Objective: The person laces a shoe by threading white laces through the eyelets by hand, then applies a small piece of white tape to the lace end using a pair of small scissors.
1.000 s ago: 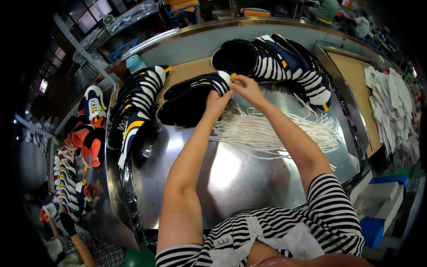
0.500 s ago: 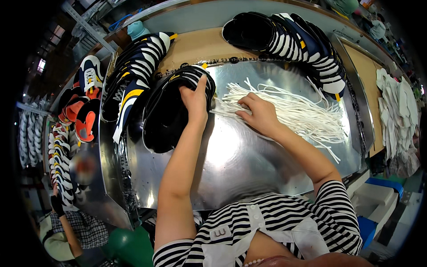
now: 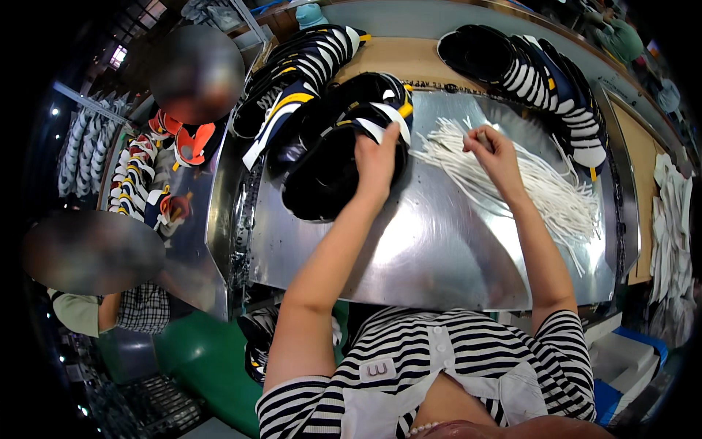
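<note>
My left hand (image 3: 378,164) grips the side of a shoe upper (image 3: 314,186), thumb outside and fingers inside its black-lined opening. The upper has white, navy and yellow parts and rests tilted on the metal tabletop. Another dark upper (image 3: 365,89) lies just behind it. To the right, a loose bundle of white shoelaces (image 3: 537,179) is spread over the metal. My right hand (image 3: 499,162) is at the bundle's upper left part, thumb and fingers pinched together. What sits between those fingertips is too small to make out.
Rows of nested uppers stand at the back left (image 3: 314,62) and back right (image 3: 541,80) of the metal table (image 3: 365,263). White pieces (image 3: 669,234) hang at the far right. Beyond the left edge, a person (image 3: 80,311) sits near more uppers (image 3: 135,175).
My view has shifted, so the table appears farther right. The held upper is now apart from the one behind it. My right hand has risen from the shoelaces, its fingers drawn into a pinch.
</note>
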Demonstrator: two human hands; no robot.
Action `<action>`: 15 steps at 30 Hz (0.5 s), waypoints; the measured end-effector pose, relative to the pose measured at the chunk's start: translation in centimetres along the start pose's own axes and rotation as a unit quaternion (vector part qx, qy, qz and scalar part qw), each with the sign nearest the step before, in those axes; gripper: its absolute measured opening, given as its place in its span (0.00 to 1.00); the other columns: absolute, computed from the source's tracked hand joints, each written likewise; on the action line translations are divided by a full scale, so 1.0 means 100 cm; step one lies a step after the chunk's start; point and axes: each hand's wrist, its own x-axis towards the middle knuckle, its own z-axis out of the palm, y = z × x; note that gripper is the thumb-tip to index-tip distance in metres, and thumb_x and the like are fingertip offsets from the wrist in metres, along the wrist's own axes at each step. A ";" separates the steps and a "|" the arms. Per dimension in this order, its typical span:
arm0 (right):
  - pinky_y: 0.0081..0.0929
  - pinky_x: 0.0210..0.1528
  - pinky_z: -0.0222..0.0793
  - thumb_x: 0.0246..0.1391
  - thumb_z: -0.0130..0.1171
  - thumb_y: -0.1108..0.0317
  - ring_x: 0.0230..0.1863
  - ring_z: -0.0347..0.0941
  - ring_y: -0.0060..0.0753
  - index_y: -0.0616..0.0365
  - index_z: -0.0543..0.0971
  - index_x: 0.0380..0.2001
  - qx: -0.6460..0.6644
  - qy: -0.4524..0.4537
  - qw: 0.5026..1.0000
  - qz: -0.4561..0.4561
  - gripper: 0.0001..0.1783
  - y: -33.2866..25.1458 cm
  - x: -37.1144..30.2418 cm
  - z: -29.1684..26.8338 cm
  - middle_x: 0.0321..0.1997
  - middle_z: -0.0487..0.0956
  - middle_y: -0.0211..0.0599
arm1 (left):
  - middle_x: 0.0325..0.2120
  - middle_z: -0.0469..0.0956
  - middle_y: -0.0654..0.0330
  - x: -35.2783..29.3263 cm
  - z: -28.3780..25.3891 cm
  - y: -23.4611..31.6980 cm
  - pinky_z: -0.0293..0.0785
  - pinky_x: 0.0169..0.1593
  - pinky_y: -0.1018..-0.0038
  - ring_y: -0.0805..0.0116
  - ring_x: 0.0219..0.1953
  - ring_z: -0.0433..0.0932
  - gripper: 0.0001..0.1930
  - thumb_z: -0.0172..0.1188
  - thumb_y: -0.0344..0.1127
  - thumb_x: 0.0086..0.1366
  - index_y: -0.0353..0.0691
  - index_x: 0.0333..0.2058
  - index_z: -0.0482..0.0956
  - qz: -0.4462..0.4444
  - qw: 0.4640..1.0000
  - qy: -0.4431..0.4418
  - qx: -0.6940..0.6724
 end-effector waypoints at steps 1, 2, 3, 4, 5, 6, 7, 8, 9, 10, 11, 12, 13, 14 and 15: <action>0.14 0.30 0.59 0.57 0.61 0.68 0.26 0.64 0.11 0.62 0.77 0.33 0.033 -0.015 0.999 0.003 0.08 -0.022 -0.009 0.000 0.24 0.76 0.25 | 0.53 0.72 0.57 0.005 -0.007 -0.011 0.64 0.58 0.75 0.68 0.55 0.70 0.28 0.61 0.40 0.66 0.31 0.60 0.64 -0.005 0.999 0.007 -0.049; 0.13 0.28 0.56 0.57 0.61 0.68 0.24 0.61 0.10 0.61 0.78 0.33 0.065 -0.023 0.998 0.005 0.07 -0.045 -0.017 -0.002 0.24 0.76 0.25 | 0.53 0.72 0.58 -0.003 -0.013 0.001 0.64 0.58 0.75 0.70 0.54 0.70 0.29 0.58 0.45 0.68 0.32 0.60 0.65 -0.021 0.998 -0.017 -0.060; 0.12 0.27 0.55 0.57 0.61 0.68 0.24 0.61 0.10 0.60 0.78 0.34 0.075 -0.022 0.997 -0.007 0.07 -0.071 -0.028 -0.006 0.24 0.76 0.24 | 0.51 0.73 0.59 -0.010 -0.017 0.007 0.65 0.56 0.76 0.72 0.52 0.71 0.28 0.56 0.48 0.69 0.32 0.58 0.67 -0.026 0.996 -0.013 -0.089; 0.11 0.27 0.54 0.56 0.61 0.68 0.23 0.61 0.09 0.59 0.78 0.34 0.090 -0.028 0.995 -0.018 0.06 -0.094 -0.040 -0.010 0.24 0.76 0.23 | 0.49 0.74 0.60 -0.020 -0.027 0.010 0.67 0.54 0.76 0.74 0.50 0.72 0.27 0.54 0.51 0.70 0.33 0.56 0.69 -0.034 0.993 -0.001 -0.115; 0.10 0.25 0.54 0.56 0.61 0.69 0.23 0.62 0.08 0.58 0.77 0.34 0.109 -0.033 0.993 -0.045 0.06 -0.115 -0.053 -0.022 0.24 0.76 0.22 | 0.42 0.76 0.62 -0.038 -0.036 0.026 0.70 0.49 0.77 0.77 0.44 0.74 0.25 0.52 0.52 0.71 0.34 0.51 0.72 -0.067 0.990 -0.025 -0.123; 0.10 0.25 0.55 0.56 0.60 0.70 0.24 0.64 0.08 0.58 0.77 0.35 0.201 -0.090 0.974 -0.059 0.05 -0.123 -0.064 -0.046 0.29 0.78 0.26 | 0.37 0.77 0.63 -0.064 -0.048 0.049 0.73 0.45 0.76 0.76 0.40 0.76 0.22 0.52 0.52 0.71 0.36 0.46 0.73 -0.089 0.982 -0.045 -0.159; 0.11 0.25 0.56 0.55 0.60 0.71 0.24 0.65 0.09 0.57 0.77 0.35 0.273 -0.088 0.947 -0.144 0.05 -0.142 -0.079 -0.057 0.33 0.78 0.28 | 0.37 0.77 0.60 -0.087 -0.061 0.061 0.75 0.45 0.72 0.71 0.40 0.78 0.21 0.53 0.51 0.71 0.36 0.46 0.73 -0.104 0.973 -0.039 -0.203; 0.14 0.26 0.61 0.56 0.59 0.68 0.24 0.67 0.13 0.57 0.76 0.37 0.346 -0.110 0.909 -0.204 0.07 -0.156 -0.092 -0.074 0.32 0.78 0.29 | 0.40 0.76 0.62 -0.113 -0.068 0.086 0.76 0.44 0.72 0.72 0.41 0.77 0.23 0.55 0.49 0.70 0.37 0.53 0.69 -0.143 0.955 -0.041 -0.257; 0.16 0.28 0.65 0.57 0.57 0.65 0.24 0.70 0.18 0.56 0.75 0.38 0.437 -0.153 0.842 -0.276 0.09 -0.172 -0.106 -0.098 0.31 0.78 0.30 | 0.42 0.77 0.59 -0.133 -0.077 0.095 0.78 0.43 0.69 0.68 0.41 0.79 0.21 0.56 0.45 0.69 0.38 0.54 0.69 -0.157 0.942 -0.105 -0.277; 0.19 0.30 0.70 0.57 0.56 0.62 0.24 0.73 0.22 0.55 0.74 0.39 0.535 -0.222 0.746 -0.328 0.11 -0.181 -0.114 -0.114 0.30 0.78 0.31 | 0.43 0.77 0.59 -0.156 -0.080 0.107 0.79 0.44 0.69 0.68 0.43 0.79 0.19 0.57 0.39 0.68 0.38 0.54 0.69 -0.177 0.923 -0.148 -0.307; 0.21 0.31 0.75 0.58 0.54 0.59 0.25 0.75 0.27 0.54 0.73 0.41 0.600 -0.277 0.659 -0.359 0.13 -0.184 -0.124 -0.127 0.29 0.78 0.32 | 0.46 0.76 0.58 -0.173 -0.086 0.104 0.78 0.48 0.69 0.68 0.45 0.79 0.22 0.59 0.35 0.66 0.37 0.56 0.68 -0.172 0.897 -0.229 -0.336; 0.20 0.31 0.74 0.57 0.55 0.58 0.23 0.75 0.27 0.54 0.73 0.41 0.588 -0.273 0.669 -0.362 0.14 -0.179 -0.133 -0.134 0.28 0.78 0.32 | 0.48 0.77 0.58 -0.180 -0.087 0.103 0.76 0.52 0.69 0.67 0.47 0.78 0.25 0.61 0.32 0.64 0.35 0.58 0.67 -0.166 0.859 -0.316 -0.368; 0.18 0.31 0.73 0.56 0.57 0.57 0.22 0.74 0.27 0.54 0.73 0.41 0.578 -0.272 0.676 -0.367 0.15 -0.176 -0.141 -0.140 0.28 0.78 0.32 | 0.48 0.77 0.57 -0.181 -0.092 0.094 0.75 0.53 0.69 0.67 0.48 0.78 0.26 0.61 0.32 0.63 0.33 0.59 0.67 -0.192 0.842 -0.336 -0.377; 0.16 0.28 0.69 0.56 0.57 0.59 0.22 0.71 0.24 0.56 0.73 0.41 0.563 -0.222 0.722 -0.336 0.14 -0.161 -0.148 -0.141 0.28 0.76 0.31 | 0.48 0.77 0.56 -0.180 -0.097 0.078 0.74 0.55 0.69 0.66 0.49 0.78 0.27 0.62 0.32 0.62 0.32 0.59 0.67 -0.217 0.823 -0.355 -0.386; 0.14 0.26 0.64 0.57 0.57 0.62 0.22 0.68 0.20 0.57 0.73 0.41 0.519 -0.132 0.803 -0.263 0.13 -0.137 -0.159 -0.133 0.29 0.75 0.29 | 0.47 0.78 0.53 -0.168 -0.099 0.064 0.75 0.55 0.69 0.66 0.49 0.79 0.25 0.61 0.33 0.62 0.30 0.56 0.69 -0.235 0.813 -0.351 -0.401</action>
